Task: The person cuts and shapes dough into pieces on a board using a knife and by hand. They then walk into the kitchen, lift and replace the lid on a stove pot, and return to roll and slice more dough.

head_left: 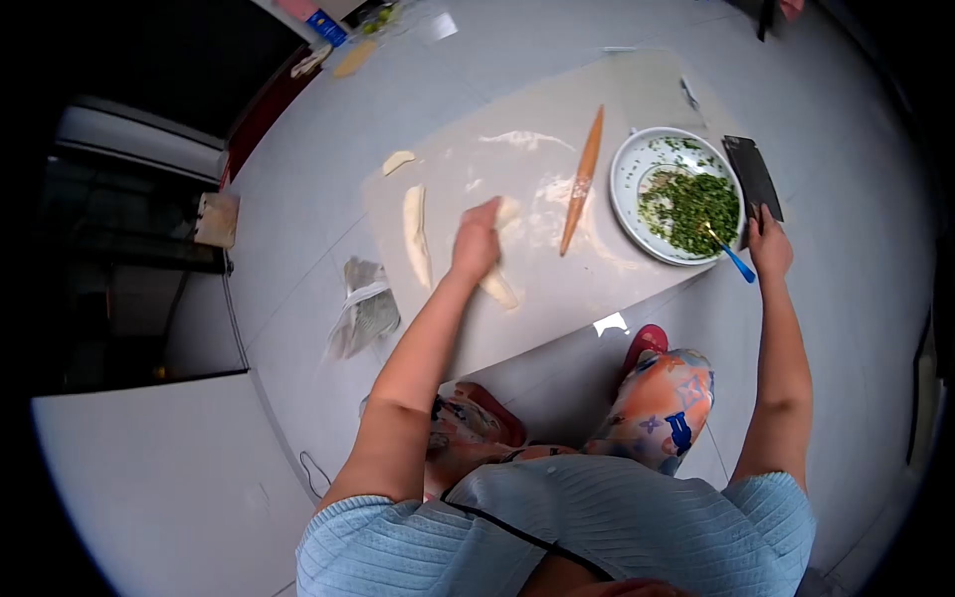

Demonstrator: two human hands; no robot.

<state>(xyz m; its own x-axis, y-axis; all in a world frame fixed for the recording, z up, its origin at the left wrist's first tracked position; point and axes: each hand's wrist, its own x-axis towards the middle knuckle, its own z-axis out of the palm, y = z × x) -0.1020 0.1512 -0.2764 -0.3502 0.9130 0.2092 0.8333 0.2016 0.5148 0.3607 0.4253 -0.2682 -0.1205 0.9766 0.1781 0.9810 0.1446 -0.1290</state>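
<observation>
My left hand (477, 241) is closed over the middle of a floured dough roll (500, 291), whose two ends stick out above and below it. To the left of that hand lies another dough strip (416, 234), with a small dough piece (398, 162) farther up. My right hand (770, 247) grips the handle of a dark cleaver (753, 181), its broad blade beside the bowl's right side. The white bowl (624, 224) holds chopped greens (686, 211), and a blue-handled spoon (734, 257) leans over its rim. A tapered wooden rolling pin (583, 181) rests left of the bowl.
Everything lies on a pale board (448, 333) dusted with flour. A clear plastic bag (366, 308) sits on the tiled floor at the board's left edge. My knees are close below the near edge. A white cabinet (159, 478) stands at lower left.
</observation>
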